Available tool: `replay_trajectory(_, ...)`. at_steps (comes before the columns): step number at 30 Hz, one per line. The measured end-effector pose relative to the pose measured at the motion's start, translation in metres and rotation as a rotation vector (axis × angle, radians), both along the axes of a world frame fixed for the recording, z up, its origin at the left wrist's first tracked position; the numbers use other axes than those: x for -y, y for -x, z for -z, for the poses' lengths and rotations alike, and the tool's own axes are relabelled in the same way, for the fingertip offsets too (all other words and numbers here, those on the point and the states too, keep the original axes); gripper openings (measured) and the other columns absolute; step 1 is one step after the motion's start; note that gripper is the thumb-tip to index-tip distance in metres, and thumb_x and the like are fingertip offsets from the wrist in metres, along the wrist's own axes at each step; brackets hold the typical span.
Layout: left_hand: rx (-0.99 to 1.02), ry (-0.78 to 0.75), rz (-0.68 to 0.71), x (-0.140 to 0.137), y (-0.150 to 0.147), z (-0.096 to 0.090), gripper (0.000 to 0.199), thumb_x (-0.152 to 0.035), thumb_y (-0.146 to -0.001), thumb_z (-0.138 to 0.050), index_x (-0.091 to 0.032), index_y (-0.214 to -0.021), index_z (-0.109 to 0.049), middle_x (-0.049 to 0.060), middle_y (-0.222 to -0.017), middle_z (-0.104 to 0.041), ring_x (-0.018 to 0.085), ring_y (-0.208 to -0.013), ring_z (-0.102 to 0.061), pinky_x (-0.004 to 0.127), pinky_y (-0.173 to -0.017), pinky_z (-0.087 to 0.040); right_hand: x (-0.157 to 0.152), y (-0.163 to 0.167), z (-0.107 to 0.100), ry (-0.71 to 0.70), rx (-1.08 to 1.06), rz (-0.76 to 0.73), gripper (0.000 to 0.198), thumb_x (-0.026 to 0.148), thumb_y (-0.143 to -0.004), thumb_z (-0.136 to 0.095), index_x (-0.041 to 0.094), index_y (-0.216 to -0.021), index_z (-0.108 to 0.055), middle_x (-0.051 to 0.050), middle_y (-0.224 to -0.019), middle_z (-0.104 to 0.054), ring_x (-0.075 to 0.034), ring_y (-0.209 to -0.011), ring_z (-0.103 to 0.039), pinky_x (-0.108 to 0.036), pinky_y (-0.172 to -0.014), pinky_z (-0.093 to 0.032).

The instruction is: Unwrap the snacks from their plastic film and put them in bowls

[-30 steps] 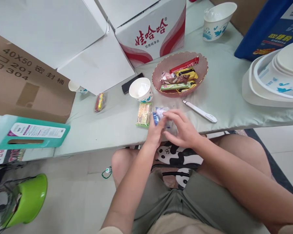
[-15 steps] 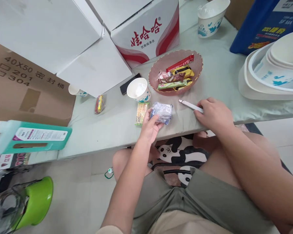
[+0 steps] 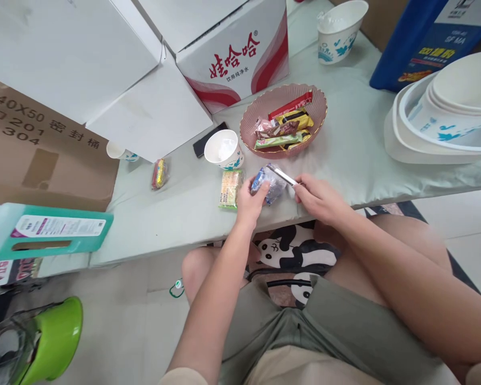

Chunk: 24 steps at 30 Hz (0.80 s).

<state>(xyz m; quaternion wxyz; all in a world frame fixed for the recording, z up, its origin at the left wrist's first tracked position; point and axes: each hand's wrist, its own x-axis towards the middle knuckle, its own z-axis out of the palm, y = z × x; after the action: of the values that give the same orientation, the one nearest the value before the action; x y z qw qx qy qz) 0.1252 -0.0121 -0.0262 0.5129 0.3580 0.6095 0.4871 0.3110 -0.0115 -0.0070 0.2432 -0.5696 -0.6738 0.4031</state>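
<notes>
Head view: at far left, a carton (image 3: pixel 44 166) and a green jug (image 3: pixel 60 230) stand by the surface (image 3: pixel 176 219). Next along lies a small snack (image 3: pixel 159 174) in clear wrap, with neither hand near it. A phone (image 3: pixel 209 140) rests behind a cup (image 3: pixel 223 151), and just in front of the cup a green packet (image 3: pixel 229 189) lies flat, also apart from both hands.

Beside it, near the front edge, is the blue packet (image 3: pixel 276 191). The left hand (image 3: pixel 250 200) has its grip closed round the left side of this packet, thumb on top. The white cutter (image 3: pixel 281 175) slants across the upper right of the packet, its tip over the wrapper; whether the blade actually touches is hard to tell at this size. The right hand (image 3: pixel 318 198) has its grip clamped on the cutter's near end.

So this much is done: packet in one hand, cutter in the other, and the two together. No slit or torn edge can be made out, so the contents appear to be inside still, and the work looks early.

Behind the cutter, the pink bowl (image 3: pixel 319 115) holds several wrapped bars (image 3: pixel 284 128), both hands outside it. Farther right stand a taller cup (image 3: pixel 340 40), a blue jug (image 3: pixel 393 64) and a white tub (image 3: pixel 401 141) with stacked cups.
</notes>
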Motion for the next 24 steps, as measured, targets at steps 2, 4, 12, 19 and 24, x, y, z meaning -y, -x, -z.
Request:
replay_trajectory(2, -0.058, -0.043, 0.019, -0.001, 0.0, 0.007, 0.044, -0.052, -0.072, -0.083, -0.02, -0.098, -0.07, 0.001, -0.085, -0.065, 0.013, -0.072, -0.059, 0.022, -0.061, -0.05, 0.0, 0.001, -0.001, -0.02, -0.026, -0.038, 0.024, 0.033, -0.093, -0.041, 0.023, -0.094, -0.062, -0.002, -0.069, -0.068, -0.019, -0.06, -0.057, -0.03, -0.06, -0.04)
replay_trajectory(4, -0.059, -0.085, 0.019, 0.0, 0.001, 0.013, 0.045, -0.058, -0.075, -0.08, -0.02, -0.098, -0.071, 0.001, -0.081, -0.064, 0.013, -0.07, -0.059, 0.022, -0.059, -0.049, 0.002, 0.0, -0.001, -0.046, -0.038, -0.059, 0.03, 0.033, -0.093, -0.042, 0.021, -0.102, -0.067, -0.002, -0.071, -0.07, -0.018, -0.061, -0.059, -0.03, -0.061, -0.041)
replay_trajectory(12, 0.056, -0.095, -0.063, 0.002, -0.001, 0.016, 0.048, -0.061, -0.072, -0.081, -0.019, -0.093, -0.07, 0.0, -0.079, -0.063, 0.011, -0.068, -0.057, 0.021, -0.058, -0.051, 0.008, -0.001, -0.002, -0.114, 0.07, -0.105, 0.041, 0.034, -0.092, -0.042, 0.022, -0.107, -0.079, -0.004, -0.07, -0.071, -0.02, -0.062, -0.06, -0.03, -0.061, -0.04)
replay_trajectory(19, 0.195, -0.078, -0.254, 0.0, 0.002, 0.014, 0.051, -0.055, -0.074, -0.082, -0.021, -0.109, -0.069, 0.004, -0.101, -0.072, 0.014, -0.082, -0.067, 0.024, -0.068, -0.056, 0.005, -0.016, -0.002, -0.12, 0.202, -0.075, 0.038, 0.034, -0.089, -0.047, 0.027, -0.1, -0.082, -0.004, -0.071, -0.074, -0.021, -0.062, -0.061, -0.03, -0.057, -0.039)
replay_trajectory(24, 0.097, -0.086, -0.253, -0.001, 0.005, 0.018, 0.056, -0.054, -0.086, -0.07, -0.029, -0.133, -0.055, 0.008, -0.131, -0.067, 0.018, -0.1, -0.07, 0.026, -0.074, -0.059, -0.005, -0.043, 0.003, -0.08, 0.265, 0.05, 0.035, 0.036, -0.087, -0.054, 0.027, -0.107, -0.081, -0.006, -0.079, -0.074, -0.024, -0.068, -0.064, -0.034, -0.062, -0.045)
